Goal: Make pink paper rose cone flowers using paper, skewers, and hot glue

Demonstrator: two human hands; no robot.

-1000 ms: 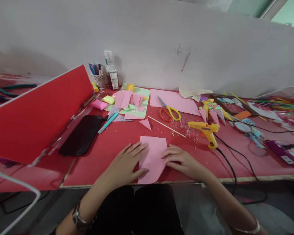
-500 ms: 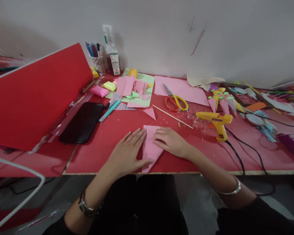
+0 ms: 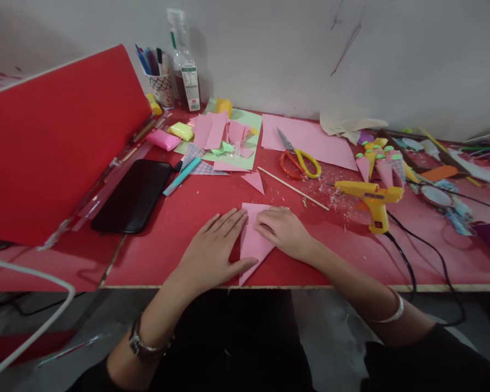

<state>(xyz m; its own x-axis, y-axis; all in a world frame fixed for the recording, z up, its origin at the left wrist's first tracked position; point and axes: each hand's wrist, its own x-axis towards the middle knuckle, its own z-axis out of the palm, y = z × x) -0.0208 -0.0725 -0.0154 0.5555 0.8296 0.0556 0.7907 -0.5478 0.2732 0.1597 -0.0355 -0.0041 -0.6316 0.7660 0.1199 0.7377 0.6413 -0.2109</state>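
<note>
A folded pink paper [image 3: 253,245], pointed toward me, lies near the front edge of the red table [image 3: 179,218]. My left hand [image 3: 212,250] rests flat with fingers stretched out along the paper's left side, its thumb touching the lower edge. My right hand [image 3: 283,230] lies on the paper's right flap, fingers together and pressing it down. Neither hand grips anything.
A black phone [image 3: 133,196] and a tilted red board [image 3: 57,147] sit at the left. Orange-yellow scissors [image 3: 298,160], a wooden stick [image 3: 292,188] and paper scraps [image 3: 222,141] lie behind. A yellow glue gun [image 3: 371,198] with its black cord [image 3: 408,261] stands at the right.
The right side of the pink paper has been folded over to the left, making it narrower and pointed. My right hand moved left with the flap; the view tilted down.
</note>
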